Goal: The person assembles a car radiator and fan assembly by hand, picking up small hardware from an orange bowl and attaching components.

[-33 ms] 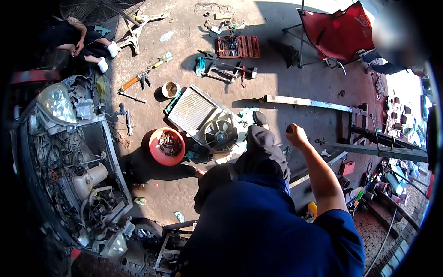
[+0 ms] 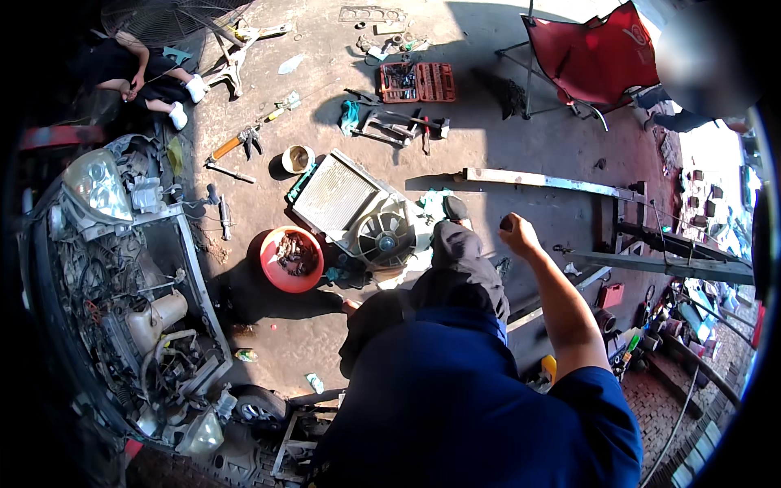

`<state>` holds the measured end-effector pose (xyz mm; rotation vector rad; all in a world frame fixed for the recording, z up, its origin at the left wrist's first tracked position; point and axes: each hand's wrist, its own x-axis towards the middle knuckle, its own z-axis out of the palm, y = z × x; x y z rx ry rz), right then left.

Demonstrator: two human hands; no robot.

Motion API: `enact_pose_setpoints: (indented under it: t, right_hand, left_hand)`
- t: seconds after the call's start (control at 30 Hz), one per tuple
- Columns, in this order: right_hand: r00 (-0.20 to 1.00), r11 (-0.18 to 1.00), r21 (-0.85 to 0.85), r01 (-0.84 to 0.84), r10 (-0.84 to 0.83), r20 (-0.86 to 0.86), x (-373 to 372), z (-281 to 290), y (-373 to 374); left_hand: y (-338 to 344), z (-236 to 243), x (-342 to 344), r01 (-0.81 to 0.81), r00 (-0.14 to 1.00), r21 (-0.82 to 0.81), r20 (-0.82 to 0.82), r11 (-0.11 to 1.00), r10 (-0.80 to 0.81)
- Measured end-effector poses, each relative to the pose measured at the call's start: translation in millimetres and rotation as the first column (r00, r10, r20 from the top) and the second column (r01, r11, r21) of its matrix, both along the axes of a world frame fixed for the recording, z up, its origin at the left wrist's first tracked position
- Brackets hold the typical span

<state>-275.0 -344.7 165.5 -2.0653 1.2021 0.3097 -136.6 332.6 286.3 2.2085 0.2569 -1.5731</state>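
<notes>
My right hand [image 2: 518,236] is raised at the end of my bare forearm, right of my dark-trousered knee. Its fingers are curled closed, and a small dark patch shows at the top of the fist; what it holds, if anything, I cannot make out. Of my left hand [image 2: 351,306] only a small patch of skin seems to show beside my other knee, its fingers hidden. In front of me on the ground lies a car radiator [image 2: 338,193] with a black cooling fan [image 2: 384,237] in a pale shroud. Left of it stands a red basin [image 2: 271,262] holding dark, dirty parts.
An open car front [image 2: 146,325] fills the left. Ahead are a small bucket [image 2: 298,159], a caulking gun [image 2: 232,146], an orange socket set [image 2: 416,82] and a puller [image 2: 386,128]. Metal beams [image 2: 553,180] lie right, below a red folding chair [image 2: 594,61]. Another person [image 2: 138,73] sits far left.
The whole scene sits a few pixels farther left in the view. My right hand has shifted slightly left and up, still closed.
</notes>
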Motion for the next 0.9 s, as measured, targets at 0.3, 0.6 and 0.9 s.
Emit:
enact_pose_setpoints:
  t: [0.3,0.6,0.9]
  right_hand:
    - [0.995,0.992,0.109,0.059,-0.067,0.069,-4.2,-14.0,24.3]
    - [0.996,0.992,0.085,0.092,-0.093,0.010,-53.0,-7.0,52.2]
    - [0.992,0.993,0.049,0.106,-0.109,0.057,-51.4,-6.1,31.9]
  left_hand:
    - [-1.5,1.5,9.8,0.023,1.000,0.018,0.011,1.000,-0.023]
    - [6.3,1.9,12.9,0.028,0.999,0.004,0.036,1.000,-0.028]
    - [17.1,10.5,5.5,0.014,0.998,-0.001,0.069,1.000,-0.014]
